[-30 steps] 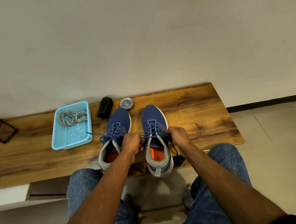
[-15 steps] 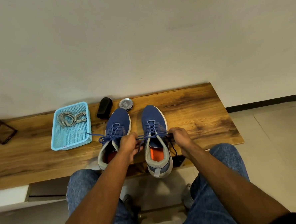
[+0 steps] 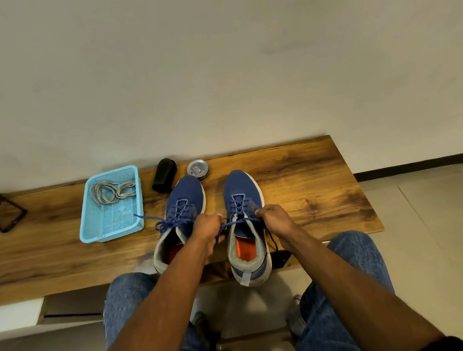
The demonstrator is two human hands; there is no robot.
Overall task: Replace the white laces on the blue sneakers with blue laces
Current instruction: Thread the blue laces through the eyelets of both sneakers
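Right shoe [image 3: 245, 223]: stands on the bench [image 3: 307, 187], toe to the far wall, heel over the near edge, likely so the eyelets face the person. Blue lace [image 3: 238, 221] runs through all eyelets that show.
Left hand [image 3: 208, 228]: fingers curled, pinching one end of the lace at the shoe's left side.
Right hand [image 3: 275, 218]: fingers curled round the other end at the shoe's right side; a tail hangs down past the wrist.
Lace span: taut between the two hands across the tongue; judged to be evening or tightening before a knot.
Left shoe [image 3: 181, 219]: just left of the right one, already laced in blue, with loops and one loose end lying toward the basket [image 3: 92, 227].
White laces [image 3: 112, 192]: coiled in the basket's far part, well apart from the shoes; judged set aside as removed.
Other items: black block [image 3: 164, 175] and round tin [image 3: 198, 169] at the far edge, beyond the left toe; dark frame [image 3: 3, 212] at far left.
Hidden: fingertips and the exact pinch, behind the knuckles. The top eyelets are covered by both hands.
Unclear: whether a knot is begun; tin label is unreadable; dark frame's nature cannot be told.
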